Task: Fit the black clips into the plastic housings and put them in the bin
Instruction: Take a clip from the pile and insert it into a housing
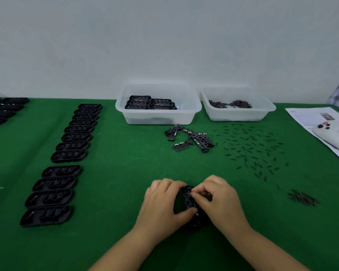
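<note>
Holding a black housing (190, 204) between both hands near the front middle of the green table (125, 173), you have it lying lengthwise away from you. Your left hand (164, 202) curls round its left side, thumb pressed on the near end. Your right hand (217, 198) bends over the top, fingertips (194, 194) pinching at something small on the housing's upper face; what they pinch is too small to tell.

Left of you, a row of empty housings (67, 155) runs away in a long slanted line, and a second group (2, 110) sits at the far left edge. Straight ahead by the wall stands a clear bin (159, 116) with finished housings (151, 103) stacked inside along its left and back. Just beside it on the right is a second tub (239, 114) holding two small heaps of dark brownish parts (230, 104).

In front of the bin lies a loose pile of flat black clips (190, 138), overlapping one another. To their right, small dark pins (250, 147) are scattered widely over the cloth, with a tighter bundle (303, 198) nearer your right side. At the far right edge a printed sheet (305, 118) lies under a white controller (333, 135).
</note>
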